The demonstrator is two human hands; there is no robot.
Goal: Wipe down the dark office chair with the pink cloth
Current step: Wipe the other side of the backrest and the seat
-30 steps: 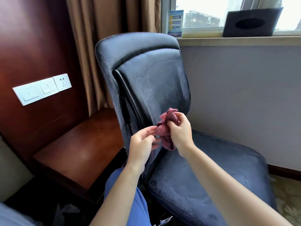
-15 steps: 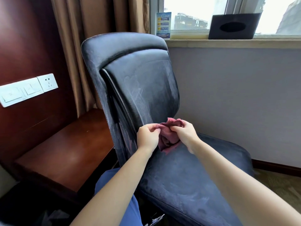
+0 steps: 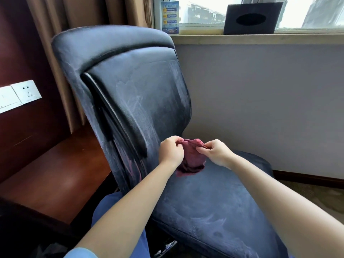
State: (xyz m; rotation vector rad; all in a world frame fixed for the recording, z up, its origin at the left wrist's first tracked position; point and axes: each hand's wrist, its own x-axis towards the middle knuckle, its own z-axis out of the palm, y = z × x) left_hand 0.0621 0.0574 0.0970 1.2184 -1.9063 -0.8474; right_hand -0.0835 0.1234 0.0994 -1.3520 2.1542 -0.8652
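room: window corner, wood surface left of chair
cloth: over seat rear, hanging between hands
left hand: pinches top edge
right hand: pinches opposite edge, likely spreading it for wiping

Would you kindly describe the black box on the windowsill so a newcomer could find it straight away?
Start at the window ledge above and behind the dark office chair. On its right part stands the black box, leaning against the glass. Unlike the blue printed card further left, it is plain black with an oval opening in its face.
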